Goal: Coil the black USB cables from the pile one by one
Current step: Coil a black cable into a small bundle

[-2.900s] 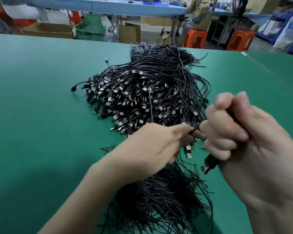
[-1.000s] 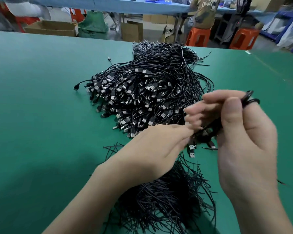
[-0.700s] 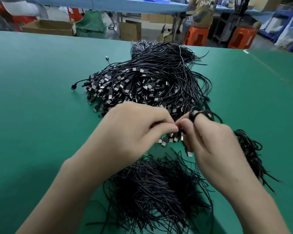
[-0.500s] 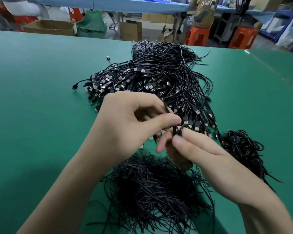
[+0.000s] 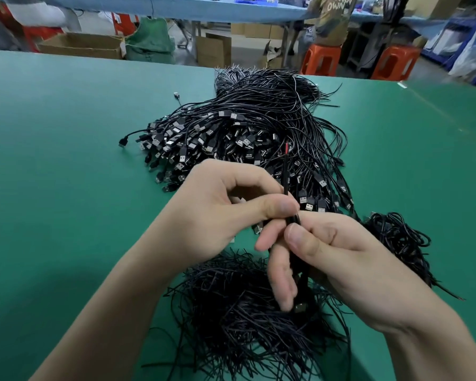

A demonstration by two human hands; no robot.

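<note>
So, left hand (image 5: 226, 213): sitting just on the near side of the big pile (image 5: 245, 127), with thumb and forefinger pinched tight on one cable (image 5: 294, 221) and the other fingers curled under. Half a second back it had much the same pinch, so no real change there.
Cable: a fresh one, standing nearly upright in front of the pile. Its bare tip, with a bit of red, pokes up above the left-hand pinch. The rest runs down through the right hand. No loops in it yet.
Plug (image 5: 300, 307): hanging at the bottom of that cable by the right fingertips, over the scruffy heap of loose ends (image 5: 231, 325) on the near side of the pile.
Right hand (image 5: 341, 259): thumb pressing the cable against the fingers, which lie fairly straight and point down. A second ago this hand had a finished coil looped round its fingers, and that's gone now.
Coiled bunch (image 5: 396, 237): off the pile's near right corner, on the green table (image 5: 52, 160). My guess is the finished coil landed here, but I can't pick it out.
What it means: one cable done, next one in hand. I'd say the winding is about to start, and the pile's huge, so loads left to do.
</note>
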